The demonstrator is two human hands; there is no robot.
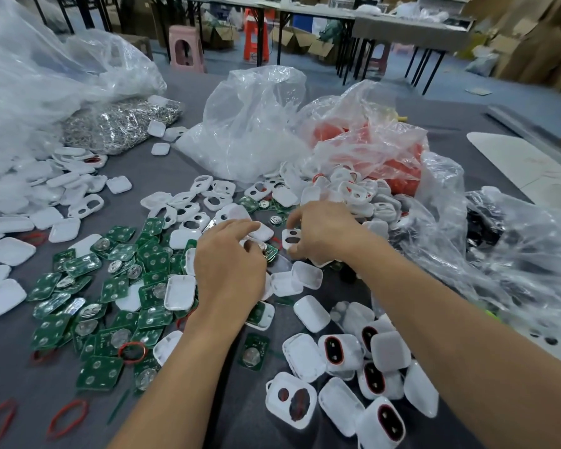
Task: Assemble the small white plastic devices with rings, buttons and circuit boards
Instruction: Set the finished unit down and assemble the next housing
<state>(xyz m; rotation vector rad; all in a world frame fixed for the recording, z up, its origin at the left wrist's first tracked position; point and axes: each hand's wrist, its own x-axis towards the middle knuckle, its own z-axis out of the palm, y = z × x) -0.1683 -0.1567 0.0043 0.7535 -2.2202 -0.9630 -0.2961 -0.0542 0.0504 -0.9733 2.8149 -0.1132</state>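
Note:
My right hand [321, 231] pinches a white front shell with two holes [291, 238] over the middle of the grey table. My left hand [230, 264] curls its fingers around a green circuit board [270, 252] with a silver part, just left of that shell. Green circuit boards [117, 286] lie scattered to the left. White shell halves [188, 205] spread behind the hands. Assembled white devices with red-ringed openings [370, 361] sit at the front right. Red rings [133, 351] lie near the front left.
A clear bag of silver metal rings [120, 124] lies at the back left. Crumpled clear bags [256, 124] and a bag of red parts [386, 150] stand behind. More plastic sheeting [515, 254] lies right. Stools and tables fill the background.

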